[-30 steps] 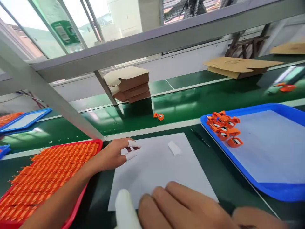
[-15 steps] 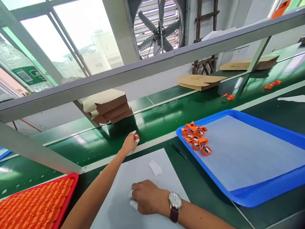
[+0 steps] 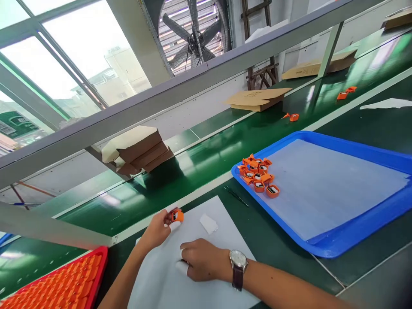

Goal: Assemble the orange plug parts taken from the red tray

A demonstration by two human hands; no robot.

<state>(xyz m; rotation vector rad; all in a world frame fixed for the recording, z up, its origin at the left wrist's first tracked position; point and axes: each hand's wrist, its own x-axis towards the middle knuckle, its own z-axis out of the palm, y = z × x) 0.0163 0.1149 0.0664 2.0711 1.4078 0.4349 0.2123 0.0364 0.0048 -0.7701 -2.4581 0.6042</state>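
L hand [image 3: 157,228], grip narrow, holds 1 orange plastic housing [image 3: 178,216] at far edge of white paper sheet [image 3: 161,279]; R hand [image 3: 202,260] over sheet's mid., fingers curled, grip contents can't tell. White slip [image 3: 208,223] nr. sheet's far R corner; addl. orange pcs. [image 3: 257,176] in blue tray's [image 3: 328,250] far L corner, on desk [image 3: 273,246].

I've got a big fan [image 3: 197,42] up ahead, window [image 3: 86,47] to its left, wooden ladder [image 3: 257,8] right, stacked cardboard [image 3: 141,150] lower down!
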